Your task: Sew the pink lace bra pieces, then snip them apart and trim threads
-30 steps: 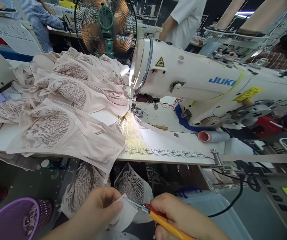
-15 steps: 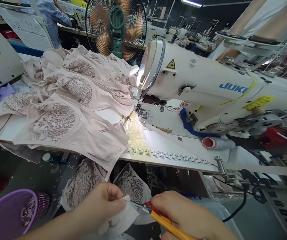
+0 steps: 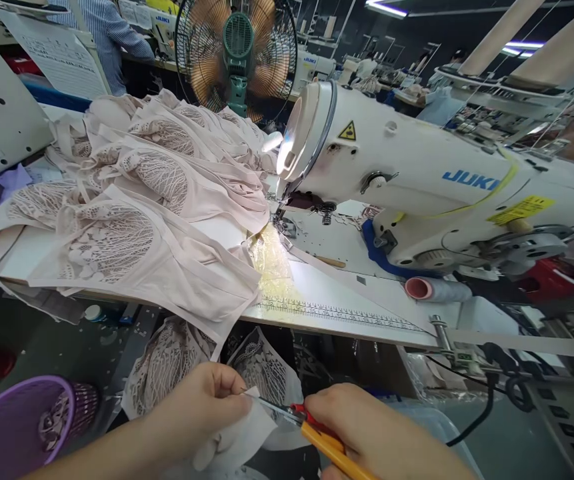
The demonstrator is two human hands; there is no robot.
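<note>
My left hand [image 3: 217,400] is closed on the edge of a pale fabric piece [image 3: 249,433] below the table edge. My right hand [image 3: 351,420] grips scissors [image 3: 329,448] with orange and red handles, and their blades point left at the fabric beside my left fingertips. Lace garment parts [image 3: 167,367] hang behind my hands. On the table, a heap of beige lace bras [image 3: 167,167] spreads to the left of a white sewing machine [image 3: 397,153]. Whether the blades are parted is hard to make out.
A purple basket [image 3: 21,383] with scraps stands at the lower left. A pink and grey thread spool [image 3: 437,289] lies on the table [image 3: 347,320], right of a printed ruler. A fan [image 3: 237,40] and a person in stripes [image 3: 101,37] are behind.
The view has shifted slightly. Both hands keep their holds, with the scissors still at the fabric. Background figures at the upper right have moved.
</note>
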